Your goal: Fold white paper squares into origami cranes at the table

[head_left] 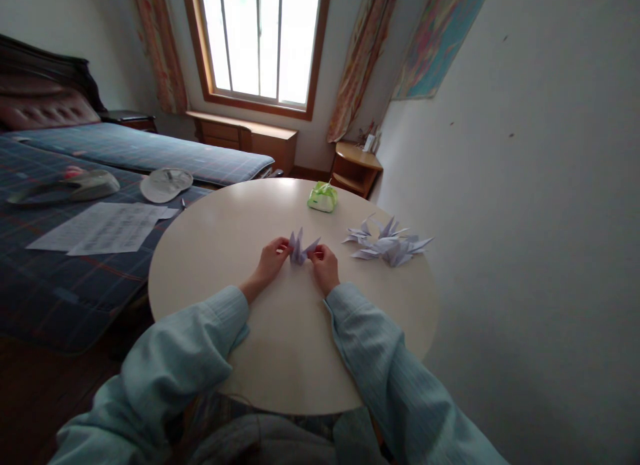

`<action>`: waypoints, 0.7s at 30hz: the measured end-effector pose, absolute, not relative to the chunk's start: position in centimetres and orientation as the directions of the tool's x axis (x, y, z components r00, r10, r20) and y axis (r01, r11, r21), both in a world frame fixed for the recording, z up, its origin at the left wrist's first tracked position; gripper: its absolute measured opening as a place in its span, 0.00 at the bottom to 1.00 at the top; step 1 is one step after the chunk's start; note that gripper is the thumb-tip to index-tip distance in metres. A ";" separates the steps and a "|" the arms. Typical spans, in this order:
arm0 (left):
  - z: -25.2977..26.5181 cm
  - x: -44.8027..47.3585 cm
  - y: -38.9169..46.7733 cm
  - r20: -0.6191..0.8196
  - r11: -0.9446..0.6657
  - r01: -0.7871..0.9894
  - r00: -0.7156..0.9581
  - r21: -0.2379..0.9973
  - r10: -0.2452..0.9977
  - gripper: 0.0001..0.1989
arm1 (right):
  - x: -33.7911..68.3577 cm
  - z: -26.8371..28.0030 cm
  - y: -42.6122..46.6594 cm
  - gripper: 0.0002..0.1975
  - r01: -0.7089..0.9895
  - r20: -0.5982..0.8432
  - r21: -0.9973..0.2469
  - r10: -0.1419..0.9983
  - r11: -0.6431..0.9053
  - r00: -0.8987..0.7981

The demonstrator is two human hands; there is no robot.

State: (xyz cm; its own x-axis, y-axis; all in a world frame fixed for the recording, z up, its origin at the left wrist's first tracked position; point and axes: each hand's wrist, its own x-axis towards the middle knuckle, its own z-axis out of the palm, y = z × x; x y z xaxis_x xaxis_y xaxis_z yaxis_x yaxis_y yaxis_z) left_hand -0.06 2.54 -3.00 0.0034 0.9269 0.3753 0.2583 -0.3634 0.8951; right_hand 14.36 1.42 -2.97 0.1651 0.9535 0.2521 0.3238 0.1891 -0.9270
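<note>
A folded pale-lilac paper crane [299, 251] is held upright over the middle of the round table [200, 251]. On its left side, the fingers of my left hand [273, 259] pinch one edge of the paper. My right hand [324, 265] pinches the opposite side, near a pointed tip. Both hands are closed, with the wrists low over the tabletop. To the right of my right hand lies a pile of several similar folded paper cranes [397, 250], overlapping one another.
A green and white tissue pack [323, 198] sits near the table's far edge. On the bed [150, 151] at left lie paper sheets [115, 228], a white cap [166, 185] and a bag-like item [93, 185]. A white wall [525, 238] stands close at right.
</note>
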 end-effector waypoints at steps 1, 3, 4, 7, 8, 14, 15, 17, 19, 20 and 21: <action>-3.0 -0.1 2.6 0.364 -0.351 0.242 -0.009 0.905 0.932 0.06 | 14.4 -3.0 1.4 0.04 0.319 0.244 -0.930 0.955 0.181 0.170; -3.0 -0.1 2.6 0.334 -0.321 0.208 -0.030 0.924 0.942 0.05 | 14.3 -2.9 1.4 0.03 0.311 0.238 -0.934 0.955 0.176 0.175; -3.0 0.0 2.7 0.316 -0.303 0.188 -0.038 0.934 0.948 0.05 | 14.3 -2.9 1.4 0.02 0.308 0.238 -0.935 0.955 0.175 0.179; -3.0 0.0 2.7 0.270 -0.262 0.120 -0.057 0.958 0.961 0.05 | 14.3 -2.7 1.3 0.02 0.305 0.237 -0.937 0.953 0.172 0.191; -2.9 0.0 2.7 0.265 -0.259 0.096 -0.061 0.961 0.962 0.05 | 14.3 -2.7 1.3 0.02 0.302 0.236 -0.938 0.952 0.170 0.195; -3.0 0.0 2.8 0.226 -0.232 -0.049 -0.103 0.972 0.969 0.06 | 14.4 -3.0 1.5 0.03 0.260 0.235 -0.949 0.950 0.180 0.203; -3.1 -0.1 2.8 0.209 -0.218 -0.080 -0.107 0.973 0.972 0.07 | 14.4 -3.0 1.6 0.03 0.252 0.239 -0.950 0.950 0.186 0.201; -3.2 -0.1 2.9 0.178 -0.192 -0.136 -0.113 0.972 0.978 0.08 | 14.5 -3.1 1.7 0.03 0.234 0.242 -0.953 0.950 0.194 0.196; -3.2 -0.2 2.9 0.157 -0.178 -0.184 -0.121 0.967 0.980 0.08 | 14.5 -3.2 1.7 0.03 0.214 0.245 -0.956 0.950 0.203 0.192; -3.2 -0.3 2.9 0.151 -0.175 -0.205 -0.126 0.963 0.980 0.09 | 14.5 -3.2 1.8 0.04 0.199 0.248 -0.957 0.950 0.209 0.191; -3.2 -0.3 2.9 0.147 -0.174 -0.222 -0.130 0.960 0.980 0.09 | 14.5 -3.2 1.8 0.04 0.183 0.251 -0.959 0.949 0.217 0.190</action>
State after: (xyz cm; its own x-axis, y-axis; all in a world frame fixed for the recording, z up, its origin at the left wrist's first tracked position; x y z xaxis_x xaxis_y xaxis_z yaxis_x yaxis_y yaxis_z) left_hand -0.28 2.88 -3.16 -0.1302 0.9805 0.1473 -0.2217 -0.1736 0.9595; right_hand 14.51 1.80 -3.24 0.1898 0.9492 0.2508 0.1834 0.2167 -0.9589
